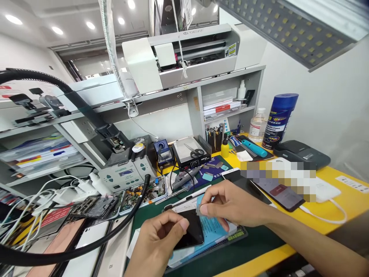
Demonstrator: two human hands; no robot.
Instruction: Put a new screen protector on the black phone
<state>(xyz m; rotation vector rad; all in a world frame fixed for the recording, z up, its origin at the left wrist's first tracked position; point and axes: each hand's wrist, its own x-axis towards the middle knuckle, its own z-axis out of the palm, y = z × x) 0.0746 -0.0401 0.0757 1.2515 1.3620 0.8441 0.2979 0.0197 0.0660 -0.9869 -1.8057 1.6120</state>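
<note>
A black phone point(193, 234) lies on a blue and white pad point(213, 227) over the green mat. My left hand point(163, 236) is at the phone's left side, thumb and index finger pressed together; anything between them is too small to make out. Above the phone's upper right corner, my right hand point(223, 204) pinches a small thin grey piece point(198, 210) between thumb and index finger. A white stylus-like tool point(190, 197) rests just behind the phone.
Several phones point(86, 246) lie at the left, under a black hose point(115, 231). Behind are a parts tray point(152, 196), a grey soldering tool point(186, 177) and scissors point(196, 152). At the right are a lit phone point(281, 194), a white cable point(343, 209) and a blue spray can point(278, 121).
</note>
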